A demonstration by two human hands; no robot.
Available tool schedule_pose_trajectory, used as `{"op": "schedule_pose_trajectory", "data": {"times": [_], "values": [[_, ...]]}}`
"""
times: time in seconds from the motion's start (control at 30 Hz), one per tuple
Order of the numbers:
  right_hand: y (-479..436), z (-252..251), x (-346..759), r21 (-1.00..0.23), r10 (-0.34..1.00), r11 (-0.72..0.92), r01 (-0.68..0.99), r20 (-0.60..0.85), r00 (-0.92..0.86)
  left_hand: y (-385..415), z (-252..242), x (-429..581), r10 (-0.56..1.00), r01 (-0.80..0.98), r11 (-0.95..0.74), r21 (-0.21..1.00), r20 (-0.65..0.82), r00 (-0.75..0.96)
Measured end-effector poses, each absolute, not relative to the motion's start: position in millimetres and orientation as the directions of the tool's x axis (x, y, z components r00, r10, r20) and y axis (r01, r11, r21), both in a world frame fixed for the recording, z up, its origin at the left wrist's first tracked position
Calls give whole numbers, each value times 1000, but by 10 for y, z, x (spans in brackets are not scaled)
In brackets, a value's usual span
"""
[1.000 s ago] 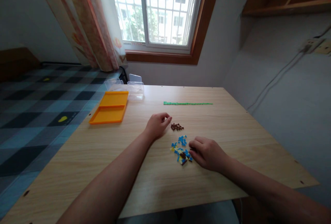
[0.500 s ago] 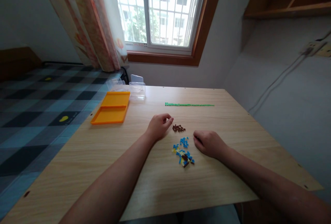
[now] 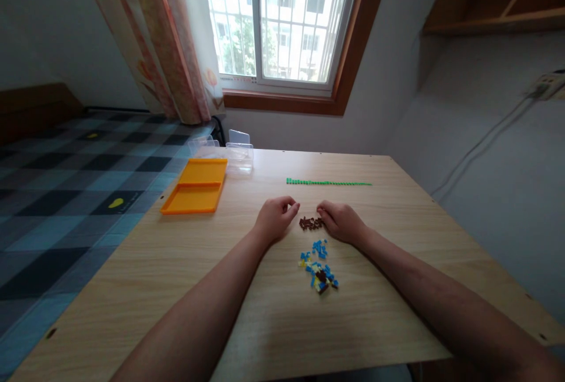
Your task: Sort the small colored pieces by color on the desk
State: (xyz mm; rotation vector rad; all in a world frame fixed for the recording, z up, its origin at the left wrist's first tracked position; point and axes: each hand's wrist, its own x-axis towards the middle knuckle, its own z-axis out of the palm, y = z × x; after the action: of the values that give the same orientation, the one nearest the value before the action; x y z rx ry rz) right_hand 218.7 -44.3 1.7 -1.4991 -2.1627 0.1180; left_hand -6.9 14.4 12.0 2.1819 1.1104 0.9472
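Observation:
A pile of small brown building bricks (image 3: 310, 223) lies on the table between my two hands. My left hand (image 3: 274, 218) rests just left of it, fingers curled and thumb close to the forefinger; whatever it may hold is too small to see. At the pile's right edge is my right hand (image 3: 342, 221), its fingertips pinched together and hiding what is between them. Nearer to me lie loose blue bricks (image 3: 319, 248) and a mixed heap of blue, yellow and brown bricks (image 3: 321, 276). Beyond the hands runs a long row of green bricks (image 3: 329, 182).
An orange two-part tray (image 3: 194, 185) sits at the table's left side, with clear plastic boxes (image 3: 239, 158) behind it. A checked bed (image 3: 88, 193) adjoins the table (image 3: 176, 288) on the left. Window and wall stand beyond the far edge.
My right hand has moved left and away from me, from beside the blue bricks to the brown pile. My left hand stays about where it was. The view has shifted slightly.

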Motion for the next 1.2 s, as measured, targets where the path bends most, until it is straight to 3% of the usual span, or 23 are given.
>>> {"op": "schedule_pose_trajectory", "data": {"times": [0.13, 0.27, 0.37, 0.73, 1.0, 1.1, 1.2], "values": [[-570, -41, 2427, -618, 882, 341, 708, 471, -12, 149, 111, -70, 842, 484, -526, 700, 346, 414], [-682, -135, 2539, -847, 907, 269, 459, 383, 176, 153, 116, -59, 844, 488, -522, 700, 342, 413], [-684, -195, 2459, -922, 930, 237, 306, 306, 203, 156, 121, -47, 848, 494, -517, 699, 340, 406], [-256, -137, 1739, -944, 944, 274, 186, 301, 135, 133, 149, -57, 848, 496, -518, 697, 343, 403], [-603, -185, 2199, -962, 944, 224, 158, 254, 212, 165, 121, -58, 851, 480, -507, 716, 330, 407], [-994, -155, 2324, -944, 952, 220, 245, 262, 156, 182, 107, -51, 854, 476, -503, 722, 329, 404], [-1359, -68, 2272, -820, 923, 378, 429, 372, -102, 192, 95, -45, 856, 478, -500, 723, 326, 402]]}}
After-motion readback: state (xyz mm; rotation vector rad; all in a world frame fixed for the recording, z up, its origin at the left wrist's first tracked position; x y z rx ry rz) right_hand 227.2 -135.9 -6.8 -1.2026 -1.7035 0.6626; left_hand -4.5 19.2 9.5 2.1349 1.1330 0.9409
